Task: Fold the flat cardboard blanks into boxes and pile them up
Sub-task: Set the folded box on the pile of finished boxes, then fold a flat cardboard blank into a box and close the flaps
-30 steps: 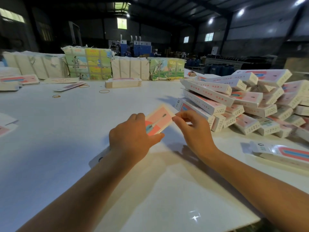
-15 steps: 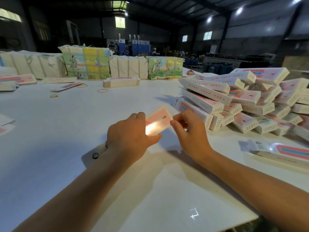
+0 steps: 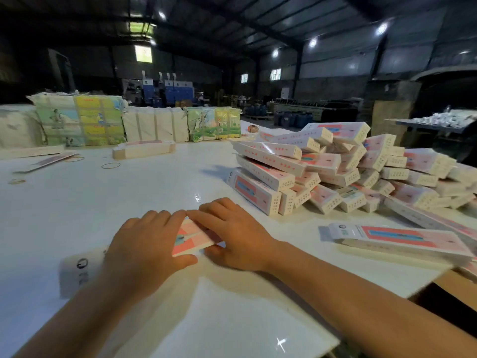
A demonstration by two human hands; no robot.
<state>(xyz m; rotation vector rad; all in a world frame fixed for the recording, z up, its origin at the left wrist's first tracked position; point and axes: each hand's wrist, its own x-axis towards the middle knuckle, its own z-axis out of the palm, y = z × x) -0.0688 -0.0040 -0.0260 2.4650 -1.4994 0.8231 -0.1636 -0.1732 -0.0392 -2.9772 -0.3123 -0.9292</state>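
Two hands press a long cardboard box against a white table, with a pile of finished boxes nearby.

Head view: the box point(image 3: 191, 237) lies at 6 o'clock in the frame, its long axis running from 8 o'clock near the person toward 2 o'clock. The left hand point(image 3: 147, 244) covers its middle, fingers spread flat on top and thumb against the near side; the right hand point(image 3: 232, 239) rests fingers-straight over the far end. The pile point(image 3: 335, 171) sits at 2 o'clock, nearer the right hand, more or less along the box's own axis. The table point(image 3: 129, 192) is glossy white.
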